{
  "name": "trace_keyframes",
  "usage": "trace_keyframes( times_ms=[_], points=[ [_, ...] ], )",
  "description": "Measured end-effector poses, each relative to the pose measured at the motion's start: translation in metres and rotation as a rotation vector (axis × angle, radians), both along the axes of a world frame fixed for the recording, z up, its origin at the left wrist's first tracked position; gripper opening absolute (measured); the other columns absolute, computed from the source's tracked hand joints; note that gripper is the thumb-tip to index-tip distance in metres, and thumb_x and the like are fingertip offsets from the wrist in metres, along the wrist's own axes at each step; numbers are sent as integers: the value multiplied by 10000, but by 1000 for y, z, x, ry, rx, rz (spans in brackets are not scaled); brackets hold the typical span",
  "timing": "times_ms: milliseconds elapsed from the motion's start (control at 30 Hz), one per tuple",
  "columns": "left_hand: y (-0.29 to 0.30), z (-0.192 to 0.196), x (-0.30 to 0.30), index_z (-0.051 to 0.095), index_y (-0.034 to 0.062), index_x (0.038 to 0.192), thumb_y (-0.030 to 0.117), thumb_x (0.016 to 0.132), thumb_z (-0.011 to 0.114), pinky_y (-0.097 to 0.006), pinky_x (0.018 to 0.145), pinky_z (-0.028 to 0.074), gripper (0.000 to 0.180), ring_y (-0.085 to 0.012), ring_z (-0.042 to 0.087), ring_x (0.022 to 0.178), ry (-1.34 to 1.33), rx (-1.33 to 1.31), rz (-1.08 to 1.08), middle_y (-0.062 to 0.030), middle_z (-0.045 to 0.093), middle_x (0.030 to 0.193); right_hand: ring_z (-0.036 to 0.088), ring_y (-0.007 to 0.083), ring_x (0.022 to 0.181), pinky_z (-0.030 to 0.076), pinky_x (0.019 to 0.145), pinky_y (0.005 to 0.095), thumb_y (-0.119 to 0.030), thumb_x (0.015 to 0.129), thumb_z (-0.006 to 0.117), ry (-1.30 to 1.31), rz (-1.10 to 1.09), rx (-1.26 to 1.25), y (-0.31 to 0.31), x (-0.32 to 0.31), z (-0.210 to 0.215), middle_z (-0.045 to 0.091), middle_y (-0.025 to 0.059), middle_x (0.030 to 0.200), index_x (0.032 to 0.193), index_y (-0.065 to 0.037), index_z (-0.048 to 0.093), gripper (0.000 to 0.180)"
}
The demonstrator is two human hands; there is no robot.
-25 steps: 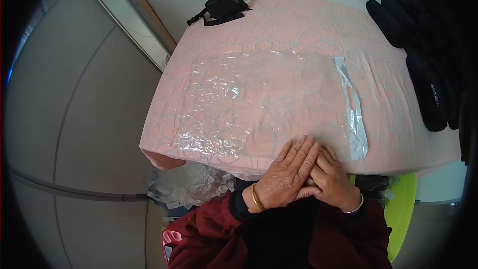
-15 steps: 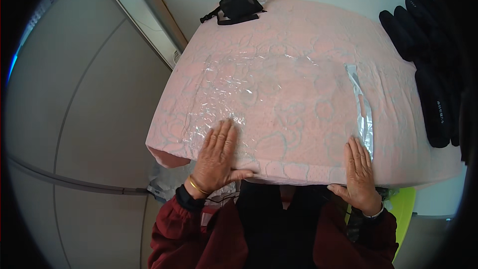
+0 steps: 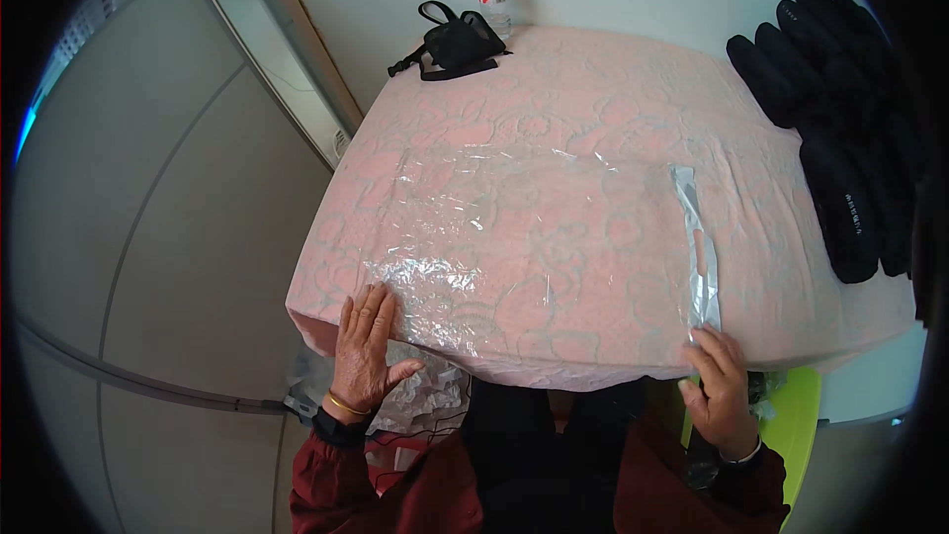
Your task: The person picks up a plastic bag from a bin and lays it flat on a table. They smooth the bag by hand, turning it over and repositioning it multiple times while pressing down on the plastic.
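Observation:
A clear plastic bag (image 3: 514, 237) lies flat on the pink patterned cloth (image 3: 593, 79) that covers the table. Along its right end runs a silvery-white strip (image 3: 697, 247) with a slit in it. My left hand (image 3: 366, 361) rests at the bag's near left corner, fingers stretched out and thumb apart, holding nothing. At the near end of the strip is my right hand (image 3: 722, 391). Its fingers are slightly bent over the table's front edge, touching the bag's near right corner, with the thumb apart below them.
At the back left sit a black strapped pouch (image 3: 463, 43) and a clear bottle (image 3: 492, 0). Several black padded pieces (image 3: 840, 198) are piled at the right. Below the front edge are crumpled clear plastic (image 3: 430, 396) at the left and a bright green surface (image 3: 796, 415) at the right.
My left hand has slid left and nearer to the bag's left corner. My right hand has moved slightly nearer, its fingers now bent. The view has tilted up a little.

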State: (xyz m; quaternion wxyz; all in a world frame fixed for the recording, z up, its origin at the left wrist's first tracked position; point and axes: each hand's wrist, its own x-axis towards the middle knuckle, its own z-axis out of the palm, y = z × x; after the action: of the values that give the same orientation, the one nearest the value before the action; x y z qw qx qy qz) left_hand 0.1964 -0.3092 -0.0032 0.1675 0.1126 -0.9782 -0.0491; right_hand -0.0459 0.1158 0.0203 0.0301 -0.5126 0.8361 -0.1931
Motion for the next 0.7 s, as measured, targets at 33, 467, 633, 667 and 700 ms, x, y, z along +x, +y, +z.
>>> trace_keyframes(
  times_ms=[33,467,633,667,700],
  points=[
    [5,5,-2,443,-46,1438,694,874,566,-559,1182,242,938,-416,365,1429,-2,-4,-2,-253,413,1509,362,455,1409,264,1160,570,-328,847,698,36,-20,-64,0,-4,-1,418,259,1476,1324,55,530,634],
    [139,-4,-137,372,-71,1478,587,908,573,-532,1199,231,893,-408,324,1457,41,135,-422,-260,341,1556,254,442,1476,195,1187,576,-467,881,662,141,71,41,-81,-15,0,301,270,1564,1472,53,373,838],
    [76,3,-107,327,-80,1499,686,929,456,-526,1202,215,963,-416,310,1463,-77,41,-329,-276,318,1564,224,435,1494,141,1199,582,-591,921,536,77,36,146,-56,-29,-4,241,282,1597,1504,64,331,901],
    [61,7,-102,327,-90,1495,681,925,474,-525,1204,208,970,-416,310,1462,-89,32,-274,-280,315,1566,224,435,1494,141,1199,582,-591,921,536,78,22,151,-52,-32,-4,241,282,1597,1504,64,331,901],
    [46,9,-96,326,-101,1490,676,920,492,-525,1206,201,978,-416,311,1461,-99,23,-224,-284,311,1569,224,432,1494,141,1200,578,-586,920,541,83,9,142,-47,-34,-3,241,283,1596,1505,66,329,900]
  ],
)
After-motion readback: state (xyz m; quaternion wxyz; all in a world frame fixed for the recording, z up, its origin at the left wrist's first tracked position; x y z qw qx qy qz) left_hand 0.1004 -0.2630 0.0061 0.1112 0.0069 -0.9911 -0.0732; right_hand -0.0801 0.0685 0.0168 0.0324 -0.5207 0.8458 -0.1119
